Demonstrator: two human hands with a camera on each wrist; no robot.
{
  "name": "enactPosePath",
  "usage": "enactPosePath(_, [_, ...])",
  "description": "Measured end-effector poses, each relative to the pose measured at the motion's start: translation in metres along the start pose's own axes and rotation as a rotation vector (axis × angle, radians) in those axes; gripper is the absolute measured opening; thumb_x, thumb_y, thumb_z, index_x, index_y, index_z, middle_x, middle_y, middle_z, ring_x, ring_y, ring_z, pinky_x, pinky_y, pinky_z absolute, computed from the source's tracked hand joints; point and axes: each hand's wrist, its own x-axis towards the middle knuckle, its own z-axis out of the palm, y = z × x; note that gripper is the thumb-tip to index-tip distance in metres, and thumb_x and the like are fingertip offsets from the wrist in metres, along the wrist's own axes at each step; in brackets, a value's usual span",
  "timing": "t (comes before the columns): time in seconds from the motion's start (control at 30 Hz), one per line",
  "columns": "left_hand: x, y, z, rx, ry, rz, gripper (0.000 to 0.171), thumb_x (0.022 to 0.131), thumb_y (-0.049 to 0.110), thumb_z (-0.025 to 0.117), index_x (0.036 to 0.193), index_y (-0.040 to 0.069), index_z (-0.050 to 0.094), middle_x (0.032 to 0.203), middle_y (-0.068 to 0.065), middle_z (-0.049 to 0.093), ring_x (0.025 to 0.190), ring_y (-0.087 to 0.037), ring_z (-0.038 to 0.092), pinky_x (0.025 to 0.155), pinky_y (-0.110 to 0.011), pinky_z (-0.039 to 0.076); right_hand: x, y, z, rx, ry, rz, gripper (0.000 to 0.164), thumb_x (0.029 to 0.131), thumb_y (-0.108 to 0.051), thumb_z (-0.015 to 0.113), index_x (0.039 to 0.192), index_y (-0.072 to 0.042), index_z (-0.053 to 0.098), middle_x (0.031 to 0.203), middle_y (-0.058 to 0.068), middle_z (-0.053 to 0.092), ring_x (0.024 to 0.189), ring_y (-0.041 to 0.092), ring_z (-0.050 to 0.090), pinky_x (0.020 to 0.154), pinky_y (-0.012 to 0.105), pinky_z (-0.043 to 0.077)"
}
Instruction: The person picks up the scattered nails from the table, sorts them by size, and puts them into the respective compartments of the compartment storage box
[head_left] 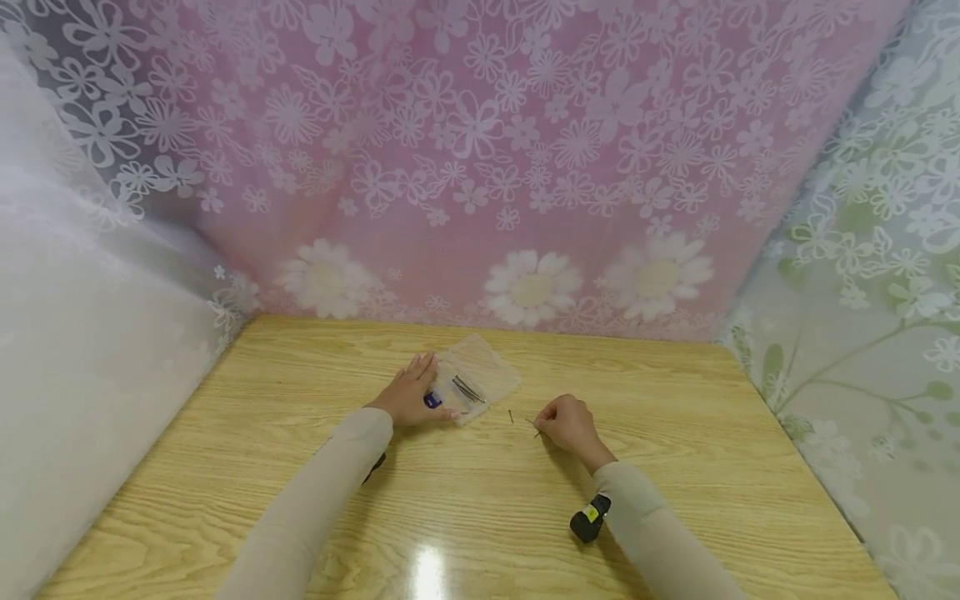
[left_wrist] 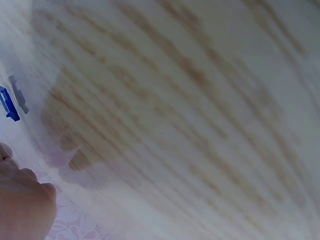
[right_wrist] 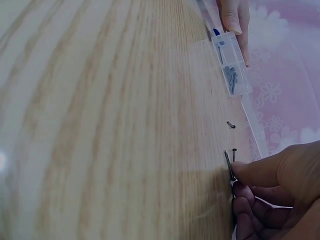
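My left hand [head_left: 412,396] holds the left end of a clear plastic box [head_left: 487,367], thumb along the near side and fingers at the far side. The box lies with its lid raised; a blue latch [head_left: 432,400] shows beside the palm. Several dark nails [head_left: 468,389] lie inside, in more than one compartment. To the right, my right hand [head_left: 570,425] pinches a thin nail [right_wrist: 228,162] between thumb and fingers, low over the table. A second nail [right_wrist: 234,154] stands out beside the thumb; whether it is gripped too, I cannot tell.
Between the box and my right hand a loose nail [head_left: 511,416] lies on the wooden table [head_left: 465,517]. Flowered pink cloth [head_left: 465,167] hangs behind the table, with pale cloth at both sides. The left wrist view shows mostly blurred wood grain.
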Motion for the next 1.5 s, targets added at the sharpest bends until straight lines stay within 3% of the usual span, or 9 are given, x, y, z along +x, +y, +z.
enactPosePath(0.3, [0.001,0.0,0.0,-0.003,0.004,0.0,0.121,0.072,0.085,0.049,0.155,0.012,0.0,0.161,-0.004,-0.007,0.147,-0.024,-0.007,0.118,-0.05,0.002,0.001,-0.001,0.001,-0.004,-0.001,-0.018,0.015,0.084,-0.005,0.071,0.069,-0.004,0.073,0.071,0.004,0.07,0.058,0.013,0.054,0.058,0.03,0.046])
enactPosePath(0.63, [-0.001,0.0,0.002,-0.004,-0.003,0.005,0.122,0.072,0.085,0.05,0.155,0.011,-0.001,0.162,-0.005,-0.007,0.147,-0.025,-0.009,0.118,-0.05,0.002,0.002,-0.002,0.005,-0.001,-0.01,-0.001,0.018,0.083,-0.008,0.071,0.066,-0.006,0.071,0.068,0.0,0.067,0.059,0.012,0.052,0.061,0.032,0.046])
enactPosePath(0.93, [-0.001,0.0,0.001,0.003,-0.002,0.002,0.122,0.072,0.085,0.05,0.155,0.011,-0.001,0.161,-0.003,-0.008,0.147,-0.024,-0.009,0.119,-0.049,0.001,0.011,-0.03,0.009,0.064,-0.029,-0.019,0.013,0.086,-0.007,0.068,0.075,-0.003,0.074,0.064,0.003,0.066,0.051,0.012,0.055,0.054,0.029,0.049])
enactPosePath(1.2, [-0.002,0.001,-0.001,0.001,0.003,0.007,0.122,0.071,0.085,0.05,0.155,0.01,0.001,0.161,-0.005,-0.006,0.147,-0.025,-0.008,0.119,-0.05,0.002,0.019,-0.055,0.022,0.077,-0.027,-0.069,0.012,0.088,-0.009,0.069,0.079,-0.004,0.075,0.07,0.003,0.068,0.055,0.011,0.057,0.06,0.033,0.053])
enactPosePath(1.5, [-0.001,0.0,0.0,0.007,0.006,0.006,0.123,0.071,0.086,0.048,0.155,0.01,0.002,0.161,-0.004,-0.006,0.147,-0.025,-0.007,0.118,-0.05,0.002,0.027,-0.075,0.035,0.057,-0.033,-0.117,0.02,0.087,-0.007,0.07,0.068,-0.002,0.071,0.056,-0.002,0.057,0.049,0.007,0.042,0.051,0.023,0.039])
